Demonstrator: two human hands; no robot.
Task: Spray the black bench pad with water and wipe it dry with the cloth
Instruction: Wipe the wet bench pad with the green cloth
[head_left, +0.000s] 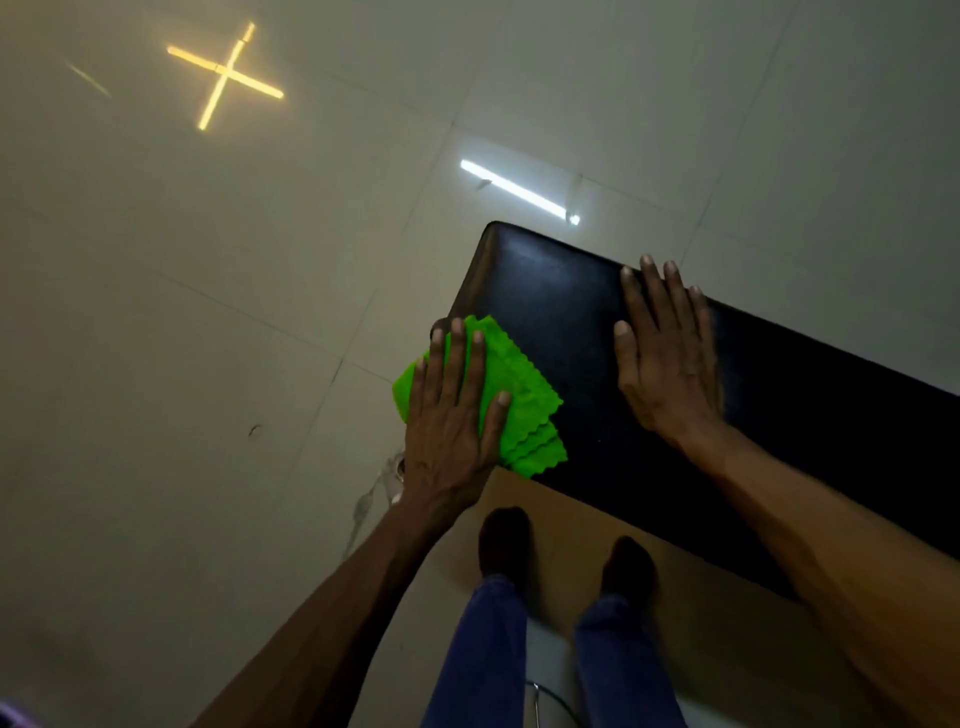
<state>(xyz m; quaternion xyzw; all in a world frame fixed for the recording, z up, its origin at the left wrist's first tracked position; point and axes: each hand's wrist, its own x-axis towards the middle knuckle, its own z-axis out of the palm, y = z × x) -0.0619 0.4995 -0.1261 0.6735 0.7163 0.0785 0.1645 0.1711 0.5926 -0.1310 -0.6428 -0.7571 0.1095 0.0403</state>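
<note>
Far left: pale glossy tiled floor (208, 291), light reflections, wide open room beside the pad. Left hand (452, 410) flat, fingers spread, no clenched grip, pressing folded bright green microfibre cloth (524, 410) with scalloped edges onto near-left corner of black padded vinyl bench pad (561, 306). Cloth overhanging left edge slightly. Judged soft, light, absorbent; best controlled under a flat palm, not pinched. Pad judged firm, smooth, probably slick when wet. Right hand (665, 358) open, palm down on pad, holding nothing, bracing. Pad running away rightward out of view; unwiped length apparently there. Rounded far corner and left edge close: risk of cloth sliding off. Spray bottle not visible.
</note>
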